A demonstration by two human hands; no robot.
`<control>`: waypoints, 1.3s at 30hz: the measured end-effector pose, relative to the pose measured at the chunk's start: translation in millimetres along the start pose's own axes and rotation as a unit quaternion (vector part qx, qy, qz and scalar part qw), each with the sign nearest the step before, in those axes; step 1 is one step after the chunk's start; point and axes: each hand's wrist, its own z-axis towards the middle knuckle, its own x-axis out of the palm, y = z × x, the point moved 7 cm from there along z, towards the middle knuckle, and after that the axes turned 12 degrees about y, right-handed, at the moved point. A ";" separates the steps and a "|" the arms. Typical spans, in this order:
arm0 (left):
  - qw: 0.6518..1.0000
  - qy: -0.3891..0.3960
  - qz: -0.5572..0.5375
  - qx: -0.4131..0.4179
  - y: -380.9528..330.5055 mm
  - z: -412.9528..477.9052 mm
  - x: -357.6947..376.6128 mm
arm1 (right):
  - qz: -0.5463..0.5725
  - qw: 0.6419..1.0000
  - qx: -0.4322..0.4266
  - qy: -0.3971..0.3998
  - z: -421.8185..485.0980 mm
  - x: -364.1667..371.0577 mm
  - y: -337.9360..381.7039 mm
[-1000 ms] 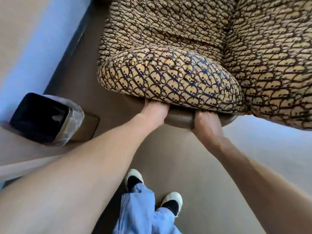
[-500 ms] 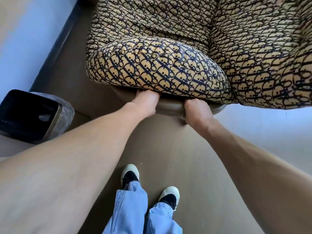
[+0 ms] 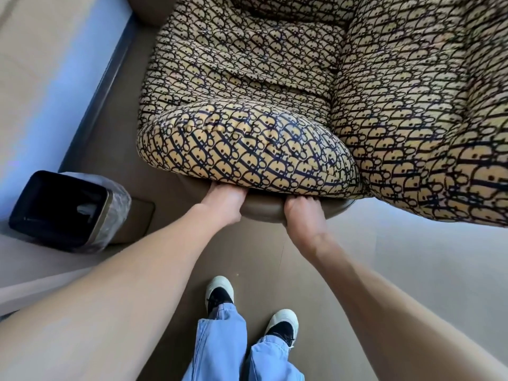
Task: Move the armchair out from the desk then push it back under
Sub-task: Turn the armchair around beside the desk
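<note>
The armchair fills the upper middle and right of the head view, covered in tan fabric with a dark blue pattern. Its brown rounded base rim shows under the near padded arm. My left hand grips that rim from below at the left, fingers tucked under the cushion. My right hand grips the same rim a little to the right. Both arms are stretched forward. The desk is not clearly visible; a pale surface with a dark edge runs along the upper left.
A black waste bin with a clear liner stands on the floor at the left, close to the chair's near corner. My feet in white shoes and blue trousers stand on brown floor behind the chair. Open floor lies at the right.
Both hands keep their grip on the base rim. The chair and the bin shift in the view as the camera moves; which way the chair itself moves is unclear.
</note>
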 end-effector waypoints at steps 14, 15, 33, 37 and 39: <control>0.999 -0.005 0.031 -0.010 8.8 -14.1 2.9 | -0.006 1.000 0.014 0.027 -13.7 -1.6 9.3; 1.000 -0.011 0.027 -0.009 7.9 -22.7 4.3 | 0.003 1.000 0.003 0.021 -21.6 -1.8 10.7; 0.992 -0.023 0.099 0.071 -182.3 -158.8 -191.2 | -0.020 0.967 0.163 -0.193 -237.1 -301.0 -259.0; 0.993 -0.033 0.015 0.113 -238.3 -160.4 -199.9 | 0.042 0.981 0.174 -0.068 -244.5 -266.0 -294.1; 0.993 -0.034 -0.033 0.109 -278.0 -159.0 -222.9 | 0.067 0.989 0.128 -0.041 -250.3 -250.5 -305.8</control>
